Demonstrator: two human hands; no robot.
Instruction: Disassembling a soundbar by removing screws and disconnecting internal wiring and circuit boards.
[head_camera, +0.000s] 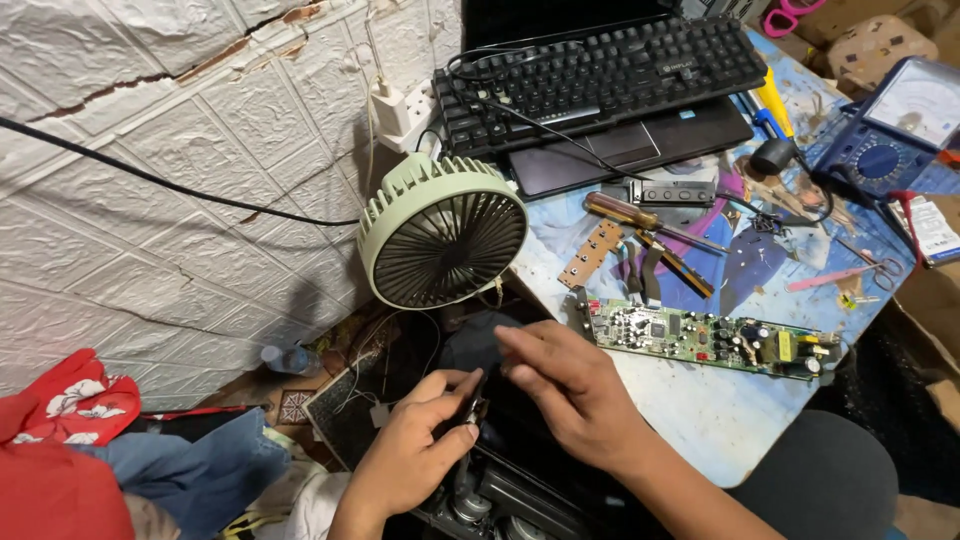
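My left hand pinches a small dark part between thumb and fingers, low in the head view. My right hand reaches in from the right, fingertips touching the same small part. Both hands hover over a dark device with round metal pieces below the table edge. A long green circuit board lies on the table just right of my right hand. What exactly the small part is stays hidden by my fingers.
A pale green desk fan stands against the white wall. A black keyboard rests on a laptop. A screwdriver, small brown board, blue multimeter and pink tweezers lie on the table. Red and blue cloths sit at left.
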